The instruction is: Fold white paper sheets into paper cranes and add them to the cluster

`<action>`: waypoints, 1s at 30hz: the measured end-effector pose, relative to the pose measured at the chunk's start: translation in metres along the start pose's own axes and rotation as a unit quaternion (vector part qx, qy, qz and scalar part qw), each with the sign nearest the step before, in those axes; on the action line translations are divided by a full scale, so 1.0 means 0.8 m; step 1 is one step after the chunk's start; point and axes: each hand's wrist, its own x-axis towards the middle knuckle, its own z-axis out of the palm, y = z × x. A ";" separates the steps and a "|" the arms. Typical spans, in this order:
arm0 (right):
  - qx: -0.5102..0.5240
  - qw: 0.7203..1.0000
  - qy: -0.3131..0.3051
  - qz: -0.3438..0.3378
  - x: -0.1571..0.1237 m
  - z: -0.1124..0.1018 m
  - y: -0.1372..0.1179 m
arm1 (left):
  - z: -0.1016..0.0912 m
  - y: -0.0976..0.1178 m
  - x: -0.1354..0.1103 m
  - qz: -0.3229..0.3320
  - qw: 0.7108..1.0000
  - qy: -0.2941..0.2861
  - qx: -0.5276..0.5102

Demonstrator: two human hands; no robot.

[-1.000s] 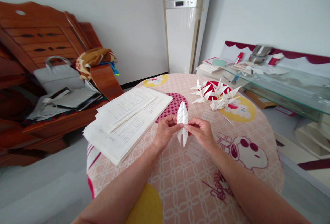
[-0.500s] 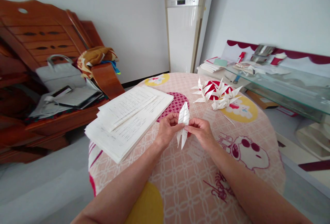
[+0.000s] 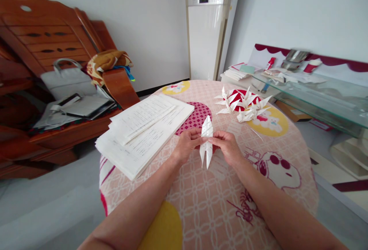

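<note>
A narrow piece of folded white paper [image 3: 207, 129] with faint printing stands upright over the middle of the table, its two split points hanging down. My left hand [image 3: 188, 144] pinches its left edge between thumb and fingers. From the other side my right hand [image 3: 225, 144] pinches the right edge, so both thumbs nearly meet on the front. Fingertips behind the paper are hidden. Beyond my hands, to the right, lie several folded paper cranes [image 3: 244, 102] in a loose cluster.
A thick stack of printed sheets [image 3: 155, 127] covers the left of the round cloth-covered table [image 3: 198, 204]. A thin white stick [image 3: 257, 135] lies near the cranes. On the right is a glass shelf [image 3: 324, 104] with clutter; on the left, a wooden chair [image 3: 51, 50] holding a bag [image 3: 63, 79].
Both thumbs have spread slightly along the folded paper, which now shows a little wider and more upright. The view has shifted slightly; the cranes and sheets lie as before.
</note>
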 end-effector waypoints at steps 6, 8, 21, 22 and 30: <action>0.009 1.000 -0.016 -0.004 -0.001 -0.001 0.000 | -0.005 -0.004 0.002 -0.016 1.000 0.005 -0.007; 0.014 1.000 -0.022 0.000 -0.002 0.000 0.000 | -0.004 -0.004 0.002 -0.014 1.000 0.018 -0.009; -0.031 0.998 0.041 0.023 0.001 0.004 0.004 | 0.000 -0.010 0.003 -0.005 0.998 0.015 0.055; -0.033 0.998 0.044 0.024 0.001 0.005 0.004 | 0.000 -0.010 0.004 -0.006 0.998 0.018 0.055; -0.023 0.999 0.037 0.022 -0.002 0.007 0.004 | 0.000 -0.002 0.002 -0.027 0.999 0.004 0.036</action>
